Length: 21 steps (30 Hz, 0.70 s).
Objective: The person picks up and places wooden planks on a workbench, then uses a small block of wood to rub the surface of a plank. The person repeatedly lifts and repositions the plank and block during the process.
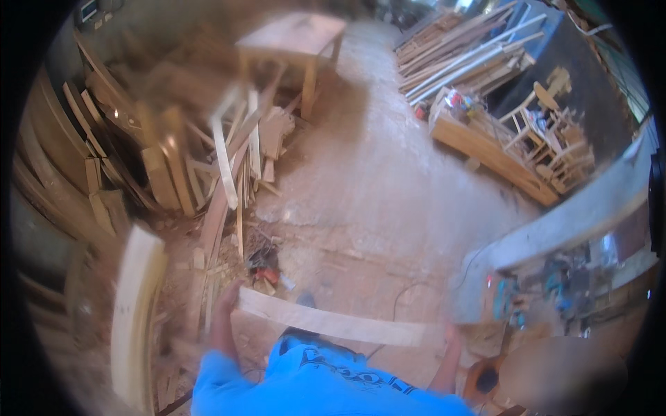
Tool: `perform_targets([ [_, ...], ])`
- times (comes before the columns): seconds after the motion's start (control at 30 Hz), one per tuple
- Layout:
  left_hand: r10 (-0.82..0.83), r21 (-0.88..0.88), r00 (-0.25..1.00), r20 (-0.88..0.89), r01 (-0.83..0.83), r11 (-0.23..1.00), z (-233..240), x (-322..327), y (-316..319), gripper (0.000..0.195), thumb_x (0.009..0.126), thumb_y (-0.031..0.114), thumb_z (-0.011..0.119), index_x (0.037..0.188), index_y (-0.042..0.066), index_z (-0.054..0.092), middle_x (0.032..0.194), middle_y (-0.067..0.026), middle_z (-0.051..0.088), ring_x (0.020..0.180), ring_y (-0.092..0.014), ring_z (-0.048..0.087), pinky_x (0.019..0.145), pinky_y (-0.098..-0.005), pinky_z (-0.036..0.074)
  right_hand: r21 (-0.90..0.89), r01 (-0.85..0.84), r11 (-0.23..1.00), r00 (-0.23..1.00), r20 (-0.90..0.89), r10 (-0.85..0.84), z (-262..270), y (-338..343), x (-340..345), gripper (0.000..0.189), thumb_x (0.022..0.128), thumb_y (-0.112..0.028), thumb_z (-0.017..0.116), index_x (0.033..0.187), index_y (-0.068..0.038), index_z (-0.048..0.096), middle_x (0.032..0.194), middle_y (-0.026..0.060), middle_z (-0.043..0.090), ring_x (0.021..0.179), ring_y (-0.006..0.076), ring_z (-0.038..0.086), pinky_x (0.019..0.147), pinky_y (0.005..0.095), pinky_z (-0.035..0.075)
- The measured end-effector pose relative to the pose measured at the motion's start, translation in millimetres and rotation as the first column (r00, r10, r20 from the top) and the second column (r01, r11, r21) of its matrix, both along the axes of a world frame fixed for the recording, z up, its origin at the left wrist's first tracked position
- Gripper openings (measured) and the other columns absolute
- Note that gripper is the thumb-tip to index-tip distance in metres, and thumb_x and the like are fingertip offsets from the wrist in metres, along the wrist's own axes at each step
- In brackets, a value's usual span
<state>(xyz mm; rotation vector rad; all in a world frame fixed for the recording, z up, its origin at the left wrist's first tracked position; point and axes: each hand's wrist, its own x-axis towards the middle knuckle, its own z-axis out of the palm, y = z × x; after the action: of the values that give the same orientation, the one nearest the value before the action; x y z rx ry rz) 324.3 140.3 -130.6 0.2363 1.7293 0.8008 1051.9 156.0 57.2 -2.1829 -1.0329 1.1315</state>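
Note:
A pale wooden board [338,317] spans the space before my blue shirt, held crosswise at both ends. Around its left end my left hand [232,297] is closed. At the other end my right hand [451,337] grips the board; blur hides its fingers in part. Fisheye distortion may account for some of the board's bend. To my left stands a stack of pale planks [136,322], apart from my left hand. Beyond the board, a dark and red object [264,268], too blurred to identify, lies on the floor among wood scraps.
Offcuts and long boards [223,171] lean in a heap ahead on the left. Farther back stands a wooden table [294,34]. Stacked lumber [463,52] and a wooden bench [491,158] with chair frames are at right. An orange object [481,374] sits near my right arm.

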Motion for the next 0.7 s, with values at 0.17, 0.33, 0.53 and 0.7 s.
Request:
perform_targets([
  [0.17,-0.265,0.083,0.957,0.115,0.256,0.963,97,29,203,0.06,0.084,0.058,0.06,0.112,0.005,0.064,0.099,-0.0091,0.064,0.091,-0.022,0.06,0.083,-0.0407,0.048,0.009,0.345,0.939,0.913,-0.233,-0.333,45,58,-8,0.051,0.096,-0.043,0.051,0.121,0.0,0.065,0.115,0.0098,0.066,0.103,0.0216,0.06,0.093,0.0398,0.046],
  [0.33,-0.252,0.013,0.962,0.101,0.252,0.968,78,19,364,0.073,0.08,0.061,0.064,0.128,0.006,0.061,0.122,-0.0127,0.061,0.111,-0.029,0.056,0.092,-0.045,0.046,-0.041,0.373,0.927,0.907,-0.192,-0.374,34,181,-7,0.049,0.097,-0.041,0.05,0.119,0.0,0.066,0.113,0.0092,0.067,0.101,0.0214,0.061,0.092,0.0395,0.047],
  [0.53,-0.172,-0.02,0.954,0.245,0.182,0.983,58,-9,507,0.073,0.086,0.054,0.061,0.137,0.003,0.05,0.128,-0.0141,0.058,0.117,-0.031,0.054,0.097,-0.0481,0.044,-0.094,0.16,0.983,0.978,-0.118,-0.17,-51,429,5,0.049,0.097,-0.041,0.051,0.118,0.0,0.067,0.112,0.0102,0.067,0.101,0.0221,0.061,0.092,0.0387,0.047],
  [0.7,0.066,-0.049,0.996,-0.067,-0.07,0.996,154,-24,578,0.058,0.088,0.052,0.056,0.12,0.004,0.058,0.11,-0.0154,0.063,0.096,-0.026,0.062,0.087,-0.0443,0.051,-0.121,-0.186,0.975,0.979,0.061,0.195,-55,667,-7,0.049,0.097,-0.041,0.051,0.116,0.001,0.068,0.111,0.011,0.068,0.101,0.0227,0.062,0.092,0.0381,0.047],
])
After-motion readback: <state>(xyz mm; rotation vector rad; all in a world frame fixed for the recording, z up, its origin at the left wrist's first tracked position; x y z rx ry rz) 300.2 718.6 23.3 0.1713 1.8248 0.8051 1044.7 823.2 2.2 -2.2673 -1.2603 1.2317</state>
